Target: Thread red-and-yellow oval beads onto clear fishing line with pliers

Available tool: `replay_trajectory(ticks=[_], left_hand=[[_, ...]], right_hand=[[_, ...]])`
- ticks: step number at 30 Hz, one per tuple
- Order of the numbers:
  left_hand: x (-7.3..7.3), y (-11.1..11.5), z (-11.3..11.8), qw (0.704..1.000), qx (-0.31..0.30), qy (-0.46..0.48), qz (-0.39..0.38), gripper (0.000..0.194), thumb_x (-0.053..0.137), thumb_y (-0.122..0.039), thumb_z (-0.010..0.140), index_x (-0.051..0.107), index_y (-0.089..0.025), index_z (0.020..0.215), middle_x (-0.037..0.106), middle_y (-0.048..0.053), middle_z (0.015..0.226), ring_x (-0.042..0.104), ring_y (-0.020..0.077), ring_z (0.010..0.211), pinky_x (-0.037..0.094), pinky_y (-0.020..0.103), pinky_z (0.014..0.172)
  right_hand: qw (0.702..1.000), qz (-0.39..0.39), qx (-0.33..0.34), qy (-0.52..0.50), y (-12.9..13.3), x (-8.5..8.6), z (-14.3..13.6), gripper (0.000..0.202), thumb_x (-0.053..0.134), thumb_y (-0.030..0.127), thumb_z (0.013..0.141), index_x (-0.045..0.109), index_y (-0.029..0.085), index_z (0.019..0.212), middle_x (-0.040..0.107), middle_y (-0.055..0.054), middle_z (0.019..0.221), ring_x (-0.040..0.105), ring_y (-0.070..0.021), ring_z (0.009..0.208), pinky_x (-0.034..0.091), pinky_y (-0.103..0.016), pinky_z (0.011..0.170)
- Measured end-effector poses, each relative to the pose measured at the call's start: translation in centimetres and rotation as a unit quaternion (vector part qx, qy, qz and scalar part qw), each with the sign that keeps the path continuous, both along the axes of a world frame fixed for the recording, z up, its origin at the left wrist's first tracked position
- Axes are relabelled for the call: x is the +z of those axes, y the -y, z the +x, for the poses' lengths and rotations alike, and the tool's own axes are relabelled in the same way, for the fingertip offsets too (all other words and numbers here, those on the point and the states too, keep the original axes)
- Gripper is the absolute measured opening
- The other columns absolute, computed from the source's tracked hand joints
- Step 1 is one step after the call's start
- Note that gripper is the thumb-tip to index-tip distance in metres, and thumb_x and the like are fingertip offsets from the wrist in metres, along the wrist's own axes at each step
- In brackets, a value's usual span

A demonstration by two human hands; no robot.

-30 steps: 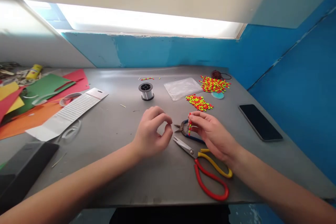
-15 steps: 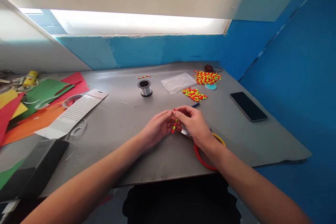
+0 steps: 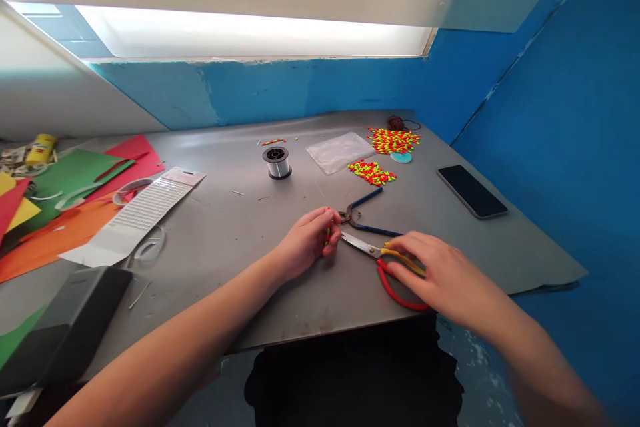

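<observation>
My left hand (image 3: 311, 240) is closed on a short strand of red and green beads (image 3: 328, 235), mostly hidden by the fingers. My right hand (image 3: 433, 270) is at the scissors (image 3: 367, 247), its thumb and fingers around the yellow handle; the red handle hangs below. The scissor blades point left toward my left hand. Just behind them lie blue-handled pliers (image 3: 350, 215). Two piles of red and yellow-green beads, a smaller one (image 3: 373, 173) and a larger one (image 3: 395, 141), rest farther back.
A wire spool (image 3: 277, 163) and a clear plastic bag (image 3: 337, 152) lie mid-table. At the right is a phone (image 3: 473, 191). Coloured sheets (image 3: 75, 180), a white card (image 3: 135, 217) and a black case (image 3: 65, 323) occupy the left side.
My right hand has left the bead strand and moved right and down onto the scissors, uncovering the pliers. My left hand still holds the beads. The view has shifted slightly.
</observation>
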State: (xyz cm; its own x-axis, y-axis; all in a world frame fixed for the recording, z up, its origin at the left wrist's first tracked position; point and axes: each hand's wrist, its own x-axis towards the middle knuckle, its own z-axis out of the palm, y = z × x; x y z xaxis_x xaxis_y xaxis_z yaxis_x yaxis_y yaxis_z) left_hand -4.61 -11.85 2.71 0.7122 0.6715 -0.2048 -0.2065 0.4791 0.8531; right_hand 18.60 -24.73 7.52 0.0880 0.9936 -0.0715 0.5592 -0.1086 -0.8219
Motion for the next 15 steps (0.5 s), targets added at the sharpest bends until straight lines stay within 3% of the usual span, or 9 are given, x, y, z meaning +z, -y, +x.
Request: replay_trajectory(ticks=[2,3,8,11,15], left_hand=[[-0.2,0.0,0.0,1.000,-0.003,-0.006,0.006,0.026,0.060,-0.045,0.102,0.055,-0.020,0.097,0.052,-0.005,0.071,0.043,0.0074,0.049,0.033,0.020,0.049],[-0.2,0.0,0.0,1.000,-0.005,-0.008,0.010,0.026,0.059,-0.045,0.103,0.054,-0.020,0.095,0.050,-0.005,0.070,0.040,0.0068,0.049,0.030,0.020,0.048],[-0.3,0.5,0.3,0.998,-0.011,-0.024,0.051,0.033,0.054,-0.046,0.104,0.049,-0.020,0.085,0.042,-0.006,0.066,0.032,0.0064,0.048,0.024,0.020,0.047],[-0.5,0.8,0.5,0.995,0.001,-0.037,0.091,0.039,0.052,-0.049,0.105,0.045,-0.021,0.079,0.042,-0.006,0.065,0.033,0.0074,0.050,0.026,0.022,0.048],[-1.0,1.0,0.5,0.986,0.038,-0.058,0.155,0.042,0.048,-0.048,0.106,0.043,-0.021,0.074,0.044,-0.005,0.063,0.037,0.0098,0.053,0.030,0.024,0.050]], right_hand=[[0.982,-0.026,0.052,0.179,1.7,-0.1,1.2,0.014,0.073,0.032,0.089,0.079,0.028,0.101,0.076,-0.006,0.105,0.069,-0.0290,0.094,0.051,-0.041,0.082],[0.973,-0.034,0.068,0.218,2.2,-0.4,1.5,0.018,0.071,0.030,0.091,0.078,0.029,0.108,0.077,-0.007,0.112,0.071,-0.0302,0.102,0.053,-0.042,0.085],[0.964,-0.028,0.038,0.261,1.5,-1.9,0.9,0.033,0.075,0.036,0.090,0.071,0.023,0.120,0.076,-0.012,0.117,0.072,-0.0324,0.107,0.054,-0.043,0.087],[0.965,-0.048,0.028,0.256,0.1,-1.9,0.1,0.015,0.076,0.036,0.087,0.070,0.023,0.092,0.076,-0.009,0.097,0.069,-0.0289,0.086,0.046,-0.037,0.070],[0.973,-0.086,-0.009,0.215,-0.6,-1.3,-0.3,0.027,0.077,0.040,0.084,0.058,0.024,0.073,0.066,-0.005,0.076,0.053,-0.0211,0.065,0.029,-0.034,0.058]])
